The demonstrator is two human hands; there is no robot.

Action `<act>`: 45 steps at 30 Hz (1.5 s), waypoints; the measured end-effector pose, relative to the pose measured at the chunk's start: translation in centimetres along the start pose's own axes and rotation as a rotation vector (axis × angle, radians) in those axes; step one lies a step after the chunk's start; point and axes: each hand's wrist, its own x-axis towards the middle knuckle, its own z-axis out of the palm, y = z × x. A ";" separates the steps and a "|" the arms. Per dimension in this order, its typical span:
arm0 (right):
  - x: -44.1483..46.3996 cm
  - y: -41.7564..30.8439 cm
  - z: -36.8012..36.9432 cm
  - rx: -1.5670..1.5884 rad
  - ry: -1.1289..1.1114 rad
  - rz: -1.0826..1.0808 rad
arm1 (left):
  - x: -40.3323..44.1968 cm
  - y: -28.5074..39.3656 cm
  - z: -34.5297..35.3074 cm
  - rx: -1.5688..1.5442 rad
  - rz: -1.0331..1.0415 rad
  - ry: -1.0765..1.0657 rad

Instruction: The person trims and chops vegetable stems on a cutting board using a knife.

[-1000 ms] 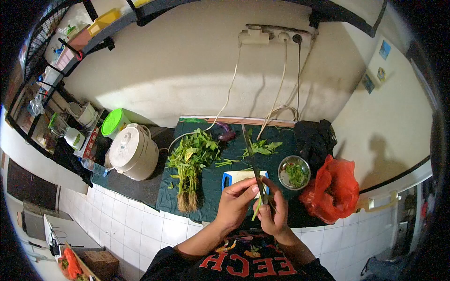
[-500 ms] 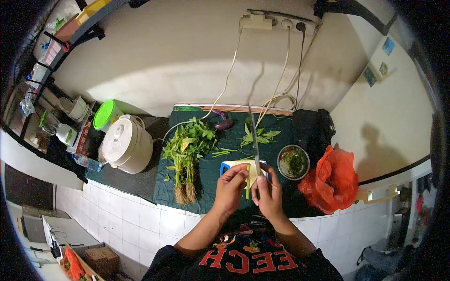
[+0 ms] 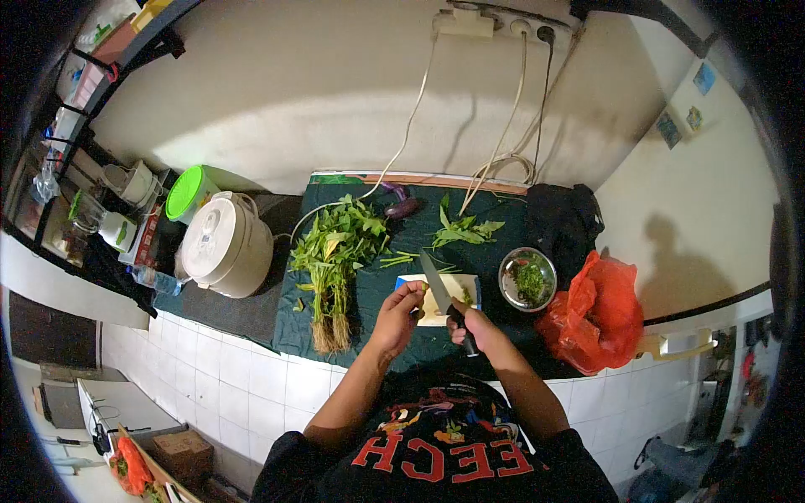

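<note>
Your right hand (image 3: 466,325) was wrapped around the handle of the knife (image 3: 437,285), its blade angled away from you, likely for control. Your left hand (image 3: 398,320) was pinched nearly closed on what looked like a short stem piece (image 3: 424,287), just beside the blade. Both hands were over or near the cutting board (image 3: 431,316), presumably so bits would land there; some greens (image 3: 467,294) lay on it. The metal bowl (image 3: 551,293) stood to its right, seemingly for easy reach, the red bag (image 3: 597,318) beyond. Leftward, the leafy bunch (image 3: 340,247) lay roots toward you.
</note>
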 end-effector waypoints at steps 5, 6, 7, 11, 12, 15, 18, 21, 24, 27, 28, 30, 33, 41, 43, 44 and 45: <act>3.5 0.0 -3.0 0.134 -0.155 0.137 | 0.5 -1.4 -2.3 0.008 -0.025 -0.013; 3.6 0.0 -3.0 0.134 -0.157 0.139 | 0.5 -1.5 -2.3 0.007 -0.016 0.009; 3.6 -0.1 -3.0 0.088 -0.171 0.086 | 0.6 -1.6 -2.3 0.006 -0.008 0.030; 2.7 -1.9 -1.5 -0.164 -0.081 -0.070 | 0.4 -1.6 -1.6 0.030 -0.007 0.059; 2.3 -2.6 -1.0 -0.188 -0.036 -0.069 | 0.5 -1.6 -1.5 0.032 -0.009 0.058; 0.1 -4.8 -0.7 -0.160 -0.154 -0.223 | 1.7 -2.9 -3.7 0.115 -0.028 0.033; -3.3 -5.7 -0.9 -0.103 -0.154 -0.329 | 3.7 -6.0 -6.8 0.470 -0.110 0.073; -6.0 -4.6 -3.5 -0.060 -0.159 -0.379 | 6.0 -9.5 -8.8 1.031 0.041 0.103; -10.0 -1.8 -4.7 -0.085 0.016 -0.399 | 7.2 -10.8 -7.5 1.425 0.460 -0.059; -12.4 1.8 -7.7 -0.281 0.115 -0.431 | 9.5 -11.6 -7.1 1.690 0.601 -0.113; -13.5 2.7 -7.2 -0.227 0.248 -0.395 | 10.2 -11.7 -7.2 1.812 0.594 -0.159; -15.2 4.8 -7.3 -0.162 0.387 -0.385 | 11.6 -12.1 -8.0 1.879 0.619 -0.205; -16.4 7.3 -9.0 -0.072 0.396 -0.355 | 11.7 -11.2 -7.5 1.969 0.596 -0.283; -14.1 6.5 -8.1 -0.172 0.542 -0.350 | 15.2 -8.8 -5.7 1.951 0.549 -0.158; -13.7 5.2 -7.4 -0.386 0.486 -0.331 | 16.7 -9.4 -6.2 1.836 0.563 -0.031; -13.4 4.7 -6.9 -0.387 0.486 -0.332 | 18.3 -9.7 -7.5 1.902 0.663 -0.157; -13.3 4.0 -5.8 -0.487 0.484 -0.359 | 18.3 -9.7 -7.2 1.901 0.665 -0.155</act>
